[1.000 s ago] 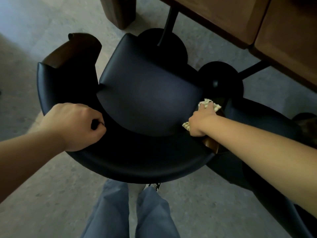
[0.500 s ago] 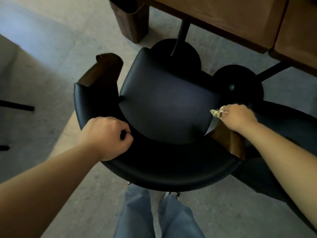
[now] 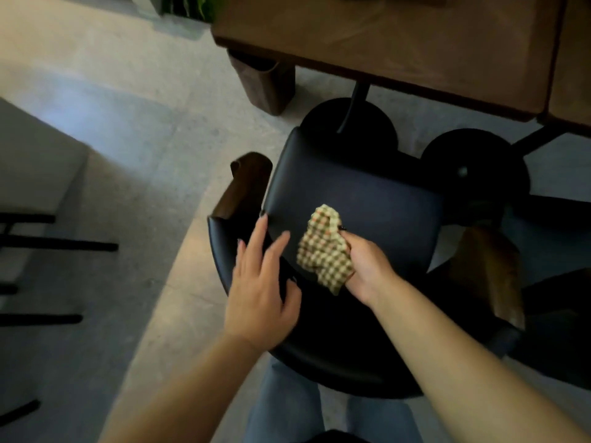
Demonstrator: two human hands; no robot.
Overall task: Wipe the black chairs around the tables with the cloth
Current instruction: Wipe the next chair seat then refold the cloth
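Gripping a checked cloth (image 3: 324, 251) bunched above its fingers, the right hand (image 3: 367, 266) hovers over the black chair (image 3: 358, 199); the left hand (image 3: 260, 289) spreads open beside it.

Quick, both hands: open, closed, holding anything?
Left hand: open, fingers spread over the chair back.
Right hand: gripping the cloth.

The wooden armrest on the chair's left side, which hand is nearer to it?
Left. The left hand hovers just beside the wooden armrest; the right hand, gripping the cloth, is farther right over the seat.
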